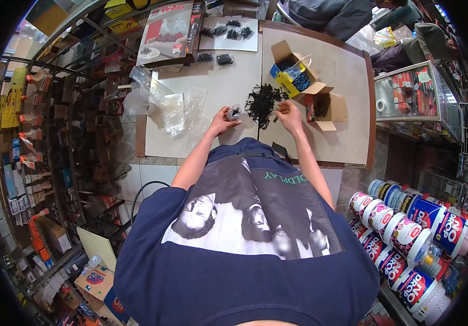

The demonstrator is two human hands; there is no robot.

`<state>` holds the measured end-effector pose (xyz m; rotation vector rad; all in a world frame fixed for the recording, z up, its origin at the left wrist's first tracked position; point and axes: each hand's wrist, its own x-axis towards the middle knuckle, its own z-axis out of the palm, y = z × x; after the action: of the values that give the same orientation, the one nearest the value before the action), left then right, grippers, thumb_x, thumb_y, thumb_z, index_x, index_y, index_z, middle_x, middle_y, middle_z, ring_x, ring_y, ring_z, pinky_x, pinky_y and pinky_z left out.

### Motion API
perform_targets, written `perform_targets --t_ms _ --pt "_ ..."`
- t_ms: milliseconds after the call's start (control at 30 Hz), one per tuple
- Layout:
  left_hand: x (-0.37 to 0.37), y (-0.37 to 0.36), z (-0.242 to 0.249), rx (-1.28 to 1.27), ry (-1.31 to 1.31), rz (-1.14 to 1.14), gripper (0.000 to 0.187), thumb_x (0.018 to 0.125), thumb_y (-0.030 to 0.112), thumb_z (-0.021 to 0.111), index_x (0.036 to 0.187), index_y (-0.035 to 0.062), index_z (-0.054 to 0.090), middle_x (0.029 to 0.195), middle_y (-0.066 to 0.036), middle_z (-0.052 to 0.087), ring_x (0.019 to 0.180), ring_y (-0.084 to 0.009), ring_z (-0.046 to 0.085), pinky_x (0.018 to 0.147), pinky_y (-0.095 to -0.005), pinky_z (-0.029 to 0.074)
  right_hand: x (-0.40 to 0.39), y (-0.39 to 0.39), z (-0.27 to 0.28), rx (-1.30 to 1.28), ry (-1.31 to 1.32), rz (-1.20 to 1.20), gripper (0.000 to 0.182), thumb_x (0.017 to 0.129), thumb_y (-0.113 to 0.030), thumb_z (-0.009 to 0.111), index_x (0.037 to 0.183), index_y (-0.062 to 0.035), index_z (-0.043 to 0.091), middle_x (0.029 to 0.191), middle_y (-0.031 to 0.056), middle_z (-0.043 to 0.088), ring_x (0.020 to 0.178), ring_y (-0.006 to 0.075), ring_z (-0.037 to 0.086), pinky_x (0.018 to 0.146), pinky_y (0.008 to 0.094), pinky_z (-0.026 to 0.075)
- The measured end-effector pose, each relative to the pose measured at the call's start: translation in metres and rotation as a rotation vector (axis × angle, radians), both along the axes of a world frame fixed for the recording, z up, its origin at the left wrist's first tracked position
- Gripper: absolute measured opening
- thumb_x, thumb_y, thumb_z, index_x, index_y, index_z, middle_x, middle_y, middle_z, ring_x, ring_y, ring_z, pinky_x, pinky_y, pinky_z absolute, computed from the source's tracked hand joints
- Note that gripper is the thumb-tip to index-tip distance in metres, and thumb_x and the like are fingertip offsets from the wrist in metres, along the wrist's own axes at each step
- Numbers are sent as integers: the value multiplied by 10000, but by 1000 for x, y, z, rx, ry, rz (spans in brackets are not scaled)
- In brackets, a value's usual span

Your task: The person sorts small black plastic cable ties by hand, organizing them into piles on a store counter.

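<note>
My left hand (223, 123) is closed around a small clear plastic bag (234, 112) that has some dark pieces inside. Just right of the bag, a loose heap of small black pieces (264, 105) lies on the table; they are too small to name. At the heap's right edge is my right hand (290, 116), its fingers pinched together. Whatever they may hold is too small to see. Left of my left hand lie a stack of clear plastic bags (173, 111) and a loose clear sheet (194, 102).
An open yellow-and-blue box (284, 86) and an open brown carton (329, 107) stand right of the heap. Filled bags of black pieces (234, 31) lie at the back, beside a Vinilex box (167, 31). People sit beyond the table. Paint tubs (408, 236) are stacked at the right.
</note>
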<state>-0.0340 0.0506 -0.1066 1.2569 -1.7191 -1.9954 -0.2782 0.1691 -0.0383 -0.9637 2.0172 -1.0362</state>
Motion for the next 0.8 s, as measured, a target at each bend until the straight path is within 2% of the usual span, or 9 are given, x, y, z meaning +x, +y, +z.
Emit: perform_targets --t_ms 100,200,267,367,500,567,700,800 --pt "1 0 -3 30 36 1 661 647 154 813 1163 41 417 1020 -90 599 929 -177 593 810 -308 500 34 -29 42 -127 -203 167 329 716 -105 699 995 6 562 859 91 628 754 139 602 687 268 502" --pt "1 1 6 39 40 1 657 650 143 810 1163 41 414 1022 -91 598 930 -177 592 806 -307 503 50 -42 58 -95 -252 259 321 736 -118 690 998 14 558 858 89 626 756 136 601 682 260 499" --pt "0 1 11 55 27 -1 652 650 139 809 1160 40 415 1024 -90 597 932 -176 592 810 -309 501 49 -43 60 -48 -213 261 298 764 -129 697 997 0 564 865 57 608 788 109 576 710 237 479" --pt "0 0 8 67 35 -3 643 652 135 808 1153 39 417 1032 -88 594 936 -174 592 818 -310 498 29 -33 42 12 -123 167 272 795 -155 669 992 9 577 863 75 621 779 132 595 705 252 487" --pt "1 -1 3 37 51 -21 633 653 134 806 1148 39 421 1045 -83 589 950 -170 586 835 -310 490 -8 -6 4 47 -64 23 288 783 -166 677 986 15 584 840 85 635 775 142 607 706 265 488" --pt "0 -2 5 46 43 -24 637 653 138 807 1150 39 421 1047 -80 588 956 -169 583 840 -309 487 -18 7 -4 192 73 -42 303 724 -183 687 954 -5 601 837 122 659 791 194 638 715 305 502" --pt "0 -3 2 61 28 -25 654 649 147 810 1162 39 418 1047 -76 586 965 -167 578 847 -309 486 -12 17 -6 267 127 -11 340 720 -171 694 995 2 593 809 120 658 772 192 636 698 301 499" --pt "1 -1 3 28 13 -18 658 649 150 811 1164 38 417 1046 -79 584 957 -166 581 835 -310 493 -2 13 -20 288 120 50 343 707 -152 691 999 -10 584 811 126 660 762 224 640 695 323 499"
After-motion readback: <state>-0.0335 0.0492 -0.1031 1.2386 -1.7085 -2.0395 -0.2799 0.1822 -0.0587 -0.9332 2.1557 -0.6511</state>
